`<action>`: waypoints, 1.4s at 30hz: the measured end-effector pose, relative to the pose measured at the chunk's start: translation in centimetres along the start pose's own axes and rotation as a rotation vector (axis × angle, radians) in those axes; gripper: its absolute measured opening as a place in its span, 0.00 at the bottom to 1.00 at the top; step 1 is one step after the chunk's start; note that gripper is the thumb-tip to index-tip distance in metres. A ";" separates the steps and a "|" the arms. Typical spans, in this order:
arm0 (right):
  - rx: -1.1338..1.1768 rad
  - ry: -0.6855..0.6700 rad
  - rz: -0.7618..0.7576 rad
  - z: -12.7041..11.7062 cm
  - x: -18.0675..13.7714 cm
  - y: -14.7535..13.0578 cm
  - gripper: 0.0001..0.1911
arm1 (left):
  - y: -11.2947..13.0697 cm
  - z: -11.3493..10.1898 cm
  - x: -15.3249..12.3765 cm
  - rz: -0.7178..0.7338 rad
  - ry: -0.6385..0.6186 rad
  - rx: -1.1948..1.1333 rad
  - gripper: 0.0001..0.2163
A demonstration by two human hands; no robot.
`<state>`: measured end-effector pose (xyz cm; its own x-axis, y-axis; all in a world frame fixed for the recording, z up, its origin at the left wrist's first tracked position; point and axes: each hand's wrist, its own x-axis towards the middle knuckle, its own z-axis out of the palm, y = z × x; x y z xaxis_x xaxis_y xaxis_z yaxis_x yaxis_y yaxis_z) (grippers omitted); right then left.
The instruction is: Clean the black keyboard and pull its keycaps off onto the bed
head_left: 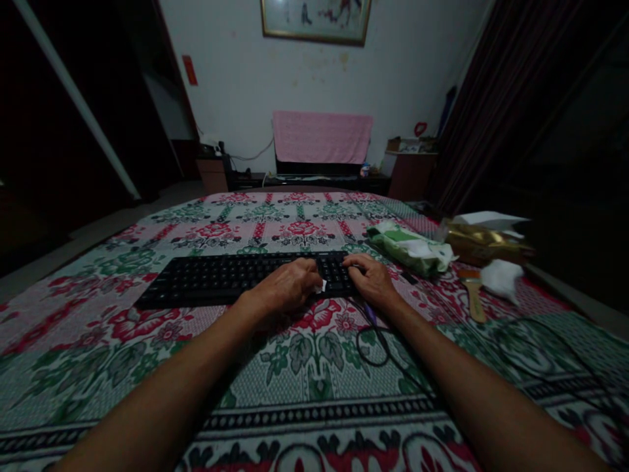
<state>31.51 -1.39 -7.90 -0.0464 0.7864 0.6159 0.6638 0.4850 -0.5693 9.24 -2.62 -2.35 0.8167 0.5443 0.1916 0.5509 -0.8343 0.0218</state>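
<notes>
A black keyboard [211, 278] lies across the flowered cloth in front of me. Over its right part, my left hand [291, 283] is closed with fingers curled down; a bit of white wipe [323, 286] sticks out from under them. My right hand [371, 278] rests at the keyboard's right end, its thumb and fingers gripping the edge by the number keys. Some fingertips of both hands are hidden. A dark cable [376, 334] loops on the cloth below my right hand.
To the right lie a green and white wipes pack [410, 249], a brush with a wooden handle [474, 298], a crumpled white wad [502, 278] and a gold box [484, 244]. The patterned tablecloth [147, 367] covers the table. A pink cloth [322, 136] hangs at the far wall.
</notes>
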 end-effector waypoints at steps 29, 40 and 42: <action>-0.025 -0.012 0.010 -0.1 0.1 0.0 0.11 | 1.1 1.3 1.3 -0.041 0.034 0.068 0.10; 0.003 -0.003 0.003 0.0 0.1 0.0 0.11 | -0.5 -0.7 0.4 0.045 -0.004 -0.055 0.13; 0.005 -0.005 0.005 0.0 0.0 0.1 0.11 | -0.4 -0.6 0.5 0.039 -0.009 -0.023 0.13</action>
<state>31.57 -1.35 -7.88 -0.0464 0.7908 0.6103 0.6606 0.4826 -0.5751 9.27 -2.06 -1.65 0.8393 0.5117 0.1836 0.5143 -0.8568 0.0371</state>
